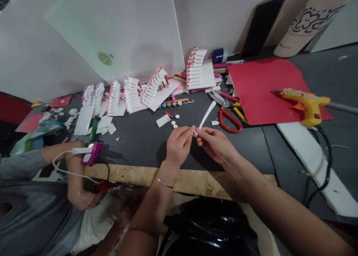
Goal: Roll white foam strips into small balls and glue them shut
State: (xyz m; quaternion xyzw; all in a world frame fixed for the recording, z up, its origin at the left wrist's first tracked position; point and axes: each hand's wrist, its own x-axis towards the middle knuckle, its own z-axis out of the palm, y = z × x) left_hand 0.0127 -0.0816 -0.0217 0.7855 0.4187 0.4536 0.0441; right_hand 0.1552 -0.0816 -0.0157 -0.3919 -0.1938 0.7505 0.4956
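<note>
My left hand point(179, 144) and my right hand point(214, 142) meet above the grey table, fingertips almost touching. Both pinch a thin white strip point(195, 132), most of which the fingers cover. A longer white tapering piece point(207, 114) runs up and away from my right fingertips; I cannot tell whether it joins the pinched strip. Small white round pieces point(173, 123) lie just beyond my left hand, beside a pale green-white block point(163, 120) and a short red stick point(169, 114). Red-handled scissors point(229, 121) rest to the right of my right hand.
Several stepped white models with red tips point(194, 69) stand along the back. A yellow glue gun point(307, 103) lies on a red sheet point(265, 80), its black cable trailing. A white board point(316, 166) is at right. Another person's arm point(75, 177) is at left, near a pink power adapter point(92, 153).
</note>
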